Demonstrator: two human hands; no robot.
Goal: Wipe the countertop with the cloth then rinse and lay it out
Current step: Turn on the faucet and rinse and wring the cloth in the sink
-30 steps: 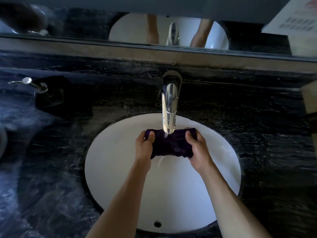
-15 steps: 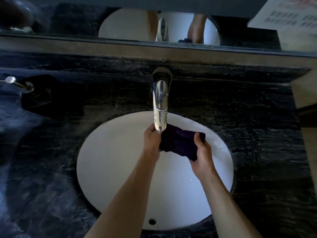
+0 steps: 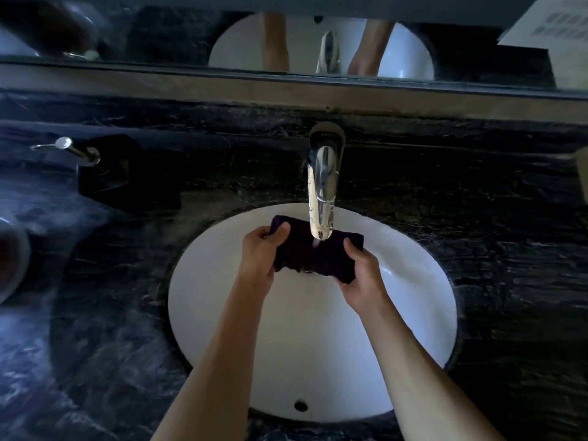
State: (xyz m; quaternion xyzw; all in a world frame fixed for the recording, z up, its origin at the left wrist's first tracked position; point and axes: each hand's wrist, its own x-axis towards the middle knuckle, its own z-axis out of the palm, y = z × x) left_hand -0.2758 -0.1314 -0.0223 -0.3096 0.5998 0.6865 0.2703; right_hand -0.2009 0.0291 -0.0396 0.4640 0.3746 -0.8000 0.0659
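A dark purple cloth (image 3: 313, 256), folded into a thick band, is stretched between both hands over the white oval sink (image 3: 222, 300). My left hand (image 3: 259, 256) grips its left end, thumb on top. My right hand (image 3: 362, 275) grips its right end, slightly lower. The chrome faucet (image 3: 322, 189) reaches out over the basin, and its spout tip sits right above the middle of the cloth. A thin stream of water seems to fall from the spout onto the cloth. The black marble countertop (image 3: 493, 249) surrounds the sink.
A black soap dispenser (image 3: 105, 168) with a chrome pump stands on the counter at the left. A pale round dish edge (image 3: 14, 259) shows at the far left. A mirror (image 3: 286, 36) runs along the back above a stone ledge. The overflow hole (image 3: 300, 405) sits at the basin's near side.
The cloth has shifted back to the left, so that it is centred under the spout. My left hand has moved left and both hands now hold it spread out.
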